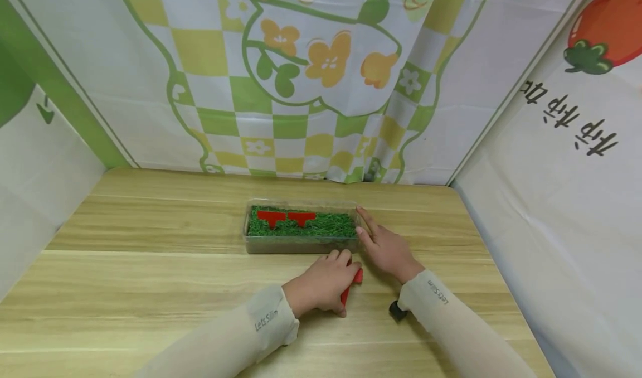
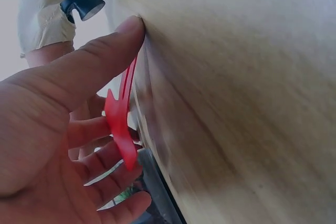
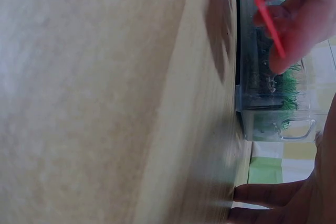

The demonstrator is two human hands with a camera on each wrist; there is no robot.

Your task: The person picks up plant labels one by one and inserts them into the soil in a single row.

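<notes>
My left hand (image 1: 323, 280) holds a red T-shaped plant label (image 1: 358, 276) just in front of the box's right end. In the left wrist view the thumb lies at one end of the label (image 2: 121, 124), with the fingers behind it. A clear plastic box (image 1: 296, 247) contains green grass (image 1: 333, 226) on a dark base. Two red T-shaped labels, a left one (image 1: 271, 216) and a right one (image 1: 301, 216), stand upright in the grass's left half. At the box's right end is my right hand (image 1: 388, 248), fingers extended; exact contact cannot be told.
The wooden table (image 1: 150, 289) surrounds the box. Behind it hangs a patterned curtain (image 1: 311, 127), and a white printed wall sheet (image 1: 541, 188) lines the right side. A black wrist-worn piece (image 1: 398, 311) sits by the right sleeve.
</notes>
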